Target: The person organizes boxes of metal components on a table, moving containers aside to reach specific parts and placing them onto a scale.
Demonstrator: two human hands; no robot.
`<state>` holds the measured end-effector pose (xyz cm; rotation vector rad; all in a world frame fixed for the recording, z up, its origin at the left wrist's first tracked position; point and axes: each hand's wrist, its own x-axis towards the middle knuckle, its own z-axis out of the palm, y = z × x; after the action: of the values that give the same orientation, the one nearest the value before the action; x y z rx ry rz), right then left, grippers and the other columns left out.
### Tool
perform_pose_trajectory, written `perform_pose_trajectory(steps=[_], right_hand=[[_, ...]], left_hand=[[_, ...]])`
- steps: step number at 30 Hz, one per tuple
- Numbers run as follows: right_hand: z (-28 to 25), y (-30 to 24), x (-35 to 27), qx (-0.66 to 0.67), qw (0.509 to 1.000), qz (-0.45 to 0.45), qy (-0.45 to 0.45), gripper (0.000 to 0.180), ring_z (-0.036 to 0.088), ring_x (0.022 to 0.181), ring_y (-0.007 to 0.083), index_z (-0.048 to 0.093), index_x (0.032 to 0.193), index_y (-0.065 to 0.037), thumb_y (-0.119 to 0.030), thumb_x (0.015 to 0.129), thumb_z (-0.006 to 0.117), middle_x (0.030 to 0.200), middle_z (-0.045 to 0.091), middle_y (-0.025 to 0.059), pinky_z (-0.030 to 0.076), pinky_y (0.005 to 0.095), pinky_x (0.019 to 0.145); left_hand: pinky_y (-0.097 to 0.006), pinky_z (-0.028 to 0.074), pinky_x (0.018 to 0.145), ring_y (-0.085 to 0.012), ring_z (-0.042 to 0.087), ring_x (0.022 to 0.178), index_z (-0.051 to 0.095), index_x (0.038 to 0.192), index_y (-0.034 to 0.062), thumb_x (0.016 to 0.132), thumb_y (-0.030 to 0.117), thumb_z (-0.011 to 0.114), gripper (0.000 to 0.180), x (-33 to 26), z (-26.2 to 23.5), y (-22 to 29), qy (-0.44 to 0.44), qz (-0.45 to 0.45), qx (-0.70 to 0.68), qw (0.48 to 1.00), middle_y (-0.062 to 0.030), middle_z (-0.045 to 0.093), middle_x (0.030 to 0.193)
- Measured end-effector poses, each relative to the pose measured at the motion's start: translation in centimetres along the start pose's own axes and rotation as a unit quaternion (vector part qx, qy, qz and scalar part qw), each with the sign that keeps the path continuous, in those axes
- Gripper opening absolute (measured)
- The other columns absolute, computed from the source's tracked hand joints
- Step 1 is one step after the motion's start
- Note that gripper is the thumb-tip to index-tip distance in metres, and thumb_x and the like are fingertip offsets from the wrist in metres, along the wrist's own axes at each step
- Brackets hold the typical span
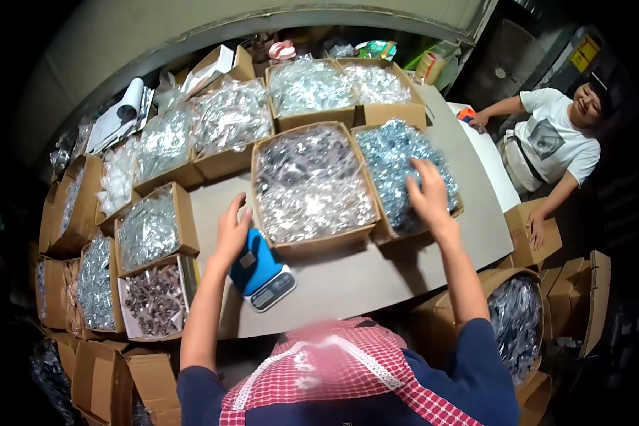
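Note:
My right hand (432, 197) is over a cardboard box of small shiny blue packets (397, 160), fingers apart and bent down toward them. Nothing shows in its grasp; whether the fingertips touch the packets I cannot tell. On the other side, my left hand (233, 226) is open and holds nothing, beside the upper end of a digital scale (273, 290) with a blue top (254, 263). Between my hands stands a larger cardboard box (312, 245) filled with clear, silvery and dark small packets (309, 184).
More cardboard boxes of glossy packets (231, 117) line the table's back and left. A white box (156, 302) holds brownish pieces. Boxes (103, 380) stand below at left. At right, another person (547, 138) leans by a white surface, near a round container (515, 326) of dark packets.

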<state>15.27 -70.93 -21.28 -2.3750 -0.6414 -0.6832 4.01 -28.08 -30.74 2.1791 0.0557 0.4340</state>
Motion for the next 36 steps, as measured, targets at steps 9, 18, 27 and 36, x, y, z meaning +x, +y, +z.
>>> perform_pose_trajectory(steps=[9, 18, 27, 36], right_hand=[[2.2, 21.9, 10.7, 0.014, 0.975, 0.008, -0.22, 0.054, 0.062, 0.104, 0.0383, 0.065, 0.119, -0.002, -0.037, 0.078, 0.07, 0.112, 0.065, 0.0244, 0.049, 0.0445, 0.091], [11.1, 23.8, 16.5, 0.159, 0.911, 0.039, -0.378, 0.053, 0.064, 0.1, 0.0377, 0.066, 0.119, -0.008, -0.052, 0.088, 0.063, 0.108, 0.067, 0.0211, 0.048, 0.0422, 0.092], [7.1, 22.2, 15.4, 0.139, 0.917, 0.097, -0.361, 0.037, 0.058, 0.103, 0.0355, 0.062, 0.114, -0.004, -0.035, 0.095, 0.059, 0.105, 0.064, 0.0187, 0.044, 0.0411, 0.09], [3.5, 24.7, 13.1, 0.169, 0.881, 0.276, -0.345, 0.047, 0.055, 0.108, 0.0174, 0.047, 0.137, -0.005, -0.031, 0.099, 0.058, 0.118, 0.06, 0.0104, 0.042, 0.0317, 0.097]], left_hand=[[-0.029, 0.035, 0.109, -0.0178, 0.049, 0.129, 0.038, 0.148, -0.002, 0.097, 0.02, 0.052, 0.058, 10.5, 7.7, -2.2, -0.037, -0.143, -0.41, 0.9, -0.01, 0.05, 0.144], [-0.032, 0.048, 0.091, -0.0212, 0.063, 0.1, 0.061, 0.118, -0.0025, 0.085, 0.027, 0.062, 0.045, 8.0, 8.6, -7.0, 0.118, -0.377, -0.456, 0.798, -0.01, 0.067, 0.11], [-0.036, 0.046, 0.099, -0.0278, 0.056, 0.117, 0.036, 0.144, 0.0008, 0.072, 0.027, 0.062, 0.081, 7.6, 10.0, -0.4, 0.123, -0.379, -0.464, 0.791, -0.0166, 0.051, 0.134], [-0.036, 0.023, 0.117, -0.0259, 0.03, 0.144, 0.018, 0.156, 0.002, 0.081, 0.032, 0.059, 0.09, 13.6, 13.4, 3.2, 0.019, -0.191, -0.45, 0.872, -0.0158, 0.028, 0.157]])
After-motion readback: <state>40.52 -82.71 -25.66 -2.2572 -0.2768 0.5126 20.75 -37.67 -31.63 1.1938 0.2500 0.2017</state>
